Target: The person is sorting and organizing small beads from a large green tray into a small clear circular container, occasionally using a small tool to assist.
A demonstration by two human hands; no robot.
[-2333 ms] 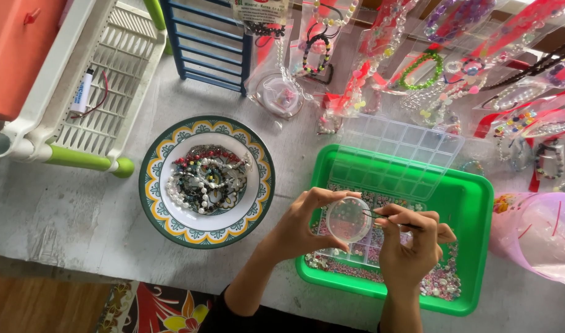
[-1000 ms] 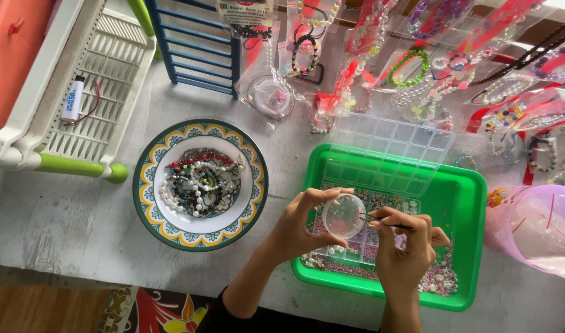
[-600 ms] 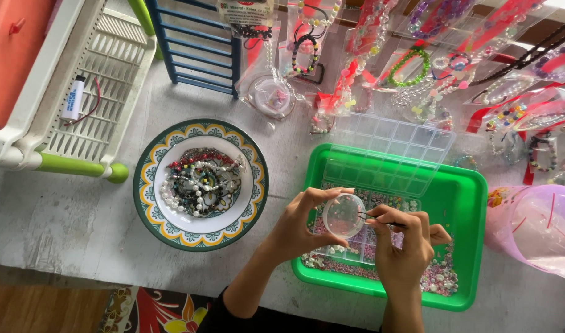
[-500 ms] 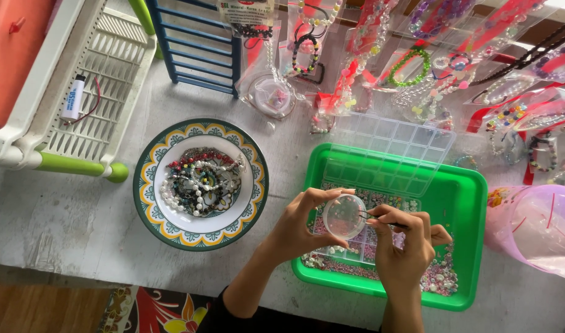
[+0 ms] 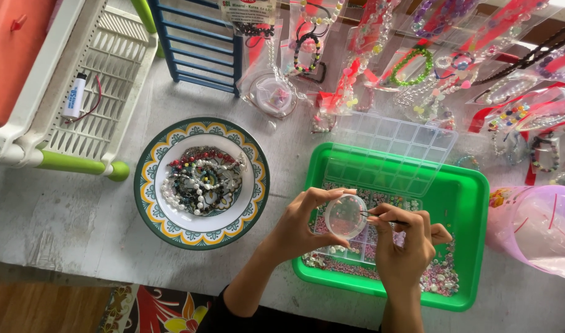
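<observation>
The head camera looks straight down at a grey counter (image 5: 79,203) full of bead things.

The left hand (image 5: 301,225) holds a small round clear dish (image 5: 346,216). The fingers curl around its rim, with the thumb at the bottom edge and the fingertips on top. The dish is see-through and a little pink, so the beads below show through it. It is tipped up toward the camera. It is lifted over the left part of a green tray (image 5: 470,203), near 5 o'clock in the picture.

The right hand (image 5: 405,243) pinches a thin dark tool (image 5: 381,217), like a needle or tweezers. I cannot tell which one. The tip of the tool points to 9 o'clock and reaches the right edge of the dish. The two hands are just beside each other.

In the tray there is a clear box with many little squares (image 5: 356,246), full of small pink and white beads. Its clear lid (image 5: 396,151) stands open at the 12 o'clock side of the tray.

At 9 o'clock from the hands sits a plate with a yellow and green rim (image 5: 148,203). A pile of bead bracelets (image 5: 202,179) lies in it.

At 12 o'clock, many bracelets in clear bags (image 5: 430,68) lie in a row. A white rack (image 5: 103,92) is at 10 o'clock. A pink plastic tub (image 5: 535,228) is at 3 o'clock.
</observation>
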